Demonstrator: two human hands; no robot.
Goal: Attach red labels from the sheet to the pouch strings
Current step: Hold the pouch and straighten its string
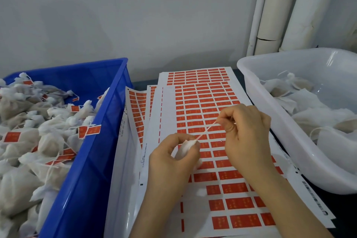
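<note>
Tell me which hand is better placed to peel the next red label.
Probably the right hand: it only pinches the string above full label rows on the sheet, while the left hand grips the pouch.

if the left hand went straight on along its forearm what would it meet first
Likely the wall: the left hand, gripping the pouch, would pass beside the right hand, over the label sheets; its height above them is unclear.

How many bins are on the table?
2: a blue crate at the left, heaped with tagged pouches, and a white tub at the right, holding plain pouches. None looks hidden.
</note>
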